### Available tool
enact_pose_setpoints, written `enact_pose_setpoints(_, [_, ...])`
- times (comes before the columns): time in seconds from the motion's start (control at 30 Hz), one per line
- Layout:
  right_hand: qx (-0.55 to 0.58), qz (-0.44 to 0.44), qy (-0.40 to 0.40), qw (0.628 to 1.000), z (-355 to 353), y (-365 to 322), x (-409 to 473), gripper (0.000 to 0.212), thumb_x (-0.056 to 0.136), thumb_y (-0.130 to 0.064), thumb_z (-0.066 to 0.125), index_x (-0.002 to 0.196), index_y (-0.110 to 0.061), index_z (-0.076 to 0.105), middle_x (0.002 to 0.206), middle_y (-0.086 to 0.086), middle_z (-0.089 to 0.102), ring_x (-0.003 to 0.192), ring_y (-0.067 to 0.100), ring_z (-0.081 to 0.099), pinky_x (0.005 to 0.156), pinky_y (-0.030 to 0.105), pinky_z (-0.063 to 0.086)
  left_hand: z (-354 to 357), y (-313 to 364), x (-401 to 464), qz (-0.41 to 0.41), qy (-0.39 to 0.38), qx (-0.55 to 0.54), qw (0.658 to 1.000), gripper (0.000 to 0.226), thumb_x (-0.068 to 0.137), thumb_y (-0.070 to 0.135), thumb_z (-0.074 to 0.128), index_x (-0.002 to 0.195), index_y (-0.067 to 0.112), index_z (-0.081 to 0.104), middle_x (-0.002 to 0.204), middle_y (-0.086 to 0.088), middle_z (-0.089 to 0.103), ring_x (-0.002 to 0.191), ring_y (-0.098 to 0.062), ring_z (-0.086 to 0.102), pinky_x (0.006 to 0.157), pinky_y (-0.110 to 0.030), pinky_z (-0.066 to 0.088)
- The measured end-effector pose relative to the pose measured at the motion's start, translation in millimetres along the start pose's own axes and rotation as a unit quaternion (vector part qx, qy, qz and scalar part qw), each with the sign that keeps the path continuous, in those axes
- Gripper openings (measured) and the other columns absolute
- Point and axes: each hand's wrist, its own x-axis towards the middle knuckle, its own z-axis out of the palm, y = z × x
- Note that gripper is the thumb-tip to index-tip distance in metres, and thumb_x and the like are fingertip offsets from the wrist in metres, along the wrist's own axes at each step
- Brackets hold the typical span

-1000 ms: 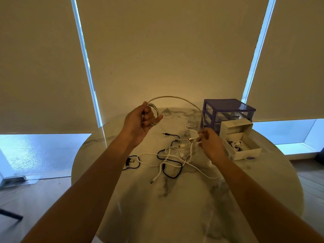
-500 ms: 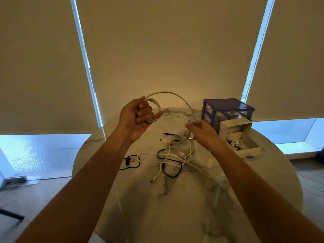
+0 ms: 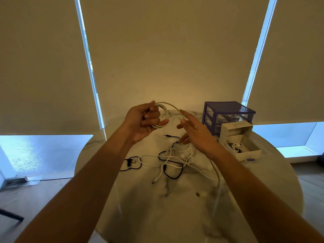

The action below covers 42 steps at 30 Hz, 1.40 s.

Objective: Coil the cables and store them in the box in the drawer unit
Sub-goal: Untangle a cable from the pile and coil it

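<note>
On table [image 3: 175, 207]: two black cables [image 3: 171, 174].

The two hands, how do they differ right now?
The left hand is curled round the white cable coil and grips it; the right hand has fingers spread and mostly straight, the cable's free length running past them. The left hand shows its palm side with fingers folded in; the right hand shows its back. Both are raised above the marble table.

drawn blinds [image 3: 166, 50], marble table [image 3: 140, 199]
</note>
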Motion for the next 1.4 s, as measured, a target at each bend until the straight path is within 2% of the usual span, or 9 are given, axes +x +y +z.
enact_pose_setpoints(0.13, [0.084,-0.038,0.022,0.995,16.8,-20.3,-7.1,0.032,0.102,-0.032,0.039,0.128,-0.022,0.054,0.101,0.01,0.063,0.063,0.025,0.064,0.061,0.036,0.057,8.6,-6.6,-0.4,-0.002,-0.003,0.018,1.0,0.03,0.097,0.024,0.041,0.071,0.012,0.048,0.052,0.006,0.028,0.035,-0.004,0.022,0.068,-0.029,0.058])
enact_pose_setpoints(0.33, [0.125,-0.01,0.109,0.986,36.0,-23.9,-16.1,0.033,0.102,-0.038,0.036,0.096,-0.016,0.06,0.075,-0.001,0.051,0.056,0.005,0.046,0.057,0.02,0.042,3.3,-14.9,4.3,0.036,-0.012,-0.026,0.999,0.035,0.102,0.024,0.036,0.071,0.012,0.048,0.053,0.005,0.029,0.037,-0.006,0.027,0.071,-0.026,0.051])
enact_pose_setpoints(0.47, [0.17,-0.005,0.144,0.975,39.4,-22.4,-13.6,0.024,0.098,-0.023,0.052,0.116,-0.02,0.068,0.086,0.001,0.059,0.061,0.008,0.051,0.058,0.018,0.045,-2.1,-21.2,5.4,0.042,-0.034,-0.069,0.996,0.037,0.1,0.025,0.038,0.069,0.011,0.052,0.053,0.005,0.03,0.038,-0.007,0.025,0.066,-0.023,0.049])
enact_pose_setpoints(0.6, [0.11,-0.007,0.18,0.978,34.1,-20.3,-15.0,0.02,0.092,-0.021,0.061,0.105,-0.013,0.074,0.094,0.006,0.066,0.075,0.004,0.058,0.061,0.006,0.041,-4.8,-25.9,5.4,0.039,-0.041,-0.091,0.994,0.035,0.097,0.025,0.04,0.067,0.011,0.053,0.053,0.005,0.03,0.036,-0.006,0.025,0.06,-0.022,0.048])
enact_pose_setpoints(0.73, [0.083,0.004,0.138,0.987,28.1,-23.7,-17.8,0.024,0.094,-0.02,0.055,0.078,-0.011,0.071,0.072,0.009,0.067,0.056,0.008,0.054,0.062,0.026,0.045,-3.7,-30.0,6.4,0.047,-0.033,-0.09,0.994,0.037,0.097,0.025,0.04,0.065,0.012,0.055,0.053,0.005,0.03,0.036,-0.006,0.024,0.059,-0.021,0.047])
enact_pose_setpoints(0.8, [0.063,0.001,0.127,0.99,27.0,-26.3,-19.6,0.035,0.097,-0.027,0.051,0.072,-0.008,0.067,0.061,0.005,0.063,0.05,0.007,0.054,0.058,0.023,0.046,-2.7,-31.8,7.6,0.048,-0.034,-0.09,0.994,0.039,0.099,0.025,0.038,0.066,0.011,0.054,0.053,0.005,0.03,0.036,-0.006,0.024,0.059,-0.022,0.048])
enact_pose_setpoints(1.1, [0.153,0.038,0.054,0.986,18.4,-30.1,-15.9,0.022,0.092,-0.024,0.062,0.096,-0.006,0.073,0.068,0.007,0.065,0.044,0.015,0.058,0.048,0.026,0.052,0.2,-39.2,5.3,0.036,-0.042,-0.116,0.992,0.04,0.101,0.025,0.035,0.067,0.012,0.052,0.051,0.006,0.03,0.039,-0.007,0.016,0.056,-0.022,0.049])
enact_pose_setpoints(1.23, [0.103,0.044,0.068,0.991,13.5,-29.3,-14.6,0.016,0.092,-0.025,0.062,0.093,-0.013,0.074,0.077,0.001,0.068,0.044,0.006,0.056,0.051,0.019,0.05,1.2,-41.3,5.2,0.037,-0.025,-0.08,0.996,0.037,0.1,0.025,0.036,0.069,0.012,0.051,0.054,0.005,0.031,0.038,-0.006,0.027,0.062,-0.022,0.05])
enact_pose_setpoints(1.4, [-0.014,0.009,0.08,0.997,8.2,-29.4,-9.8,0.022,0.096,-0.024,0.055,0.087,-0.015,0.072,0.061,-0.005,0.06,0.041,0.0,0.051,0.047,0.01,0.04,7.2,-39.4,3.5,0.038,0.023,-0.003,0.999,0.032,0.099,0.027,0.039,0.072,0.013,0.048,0.063,0.001,0.041,0.058,-0.011,0.046,0.067,-0.025,0.049])
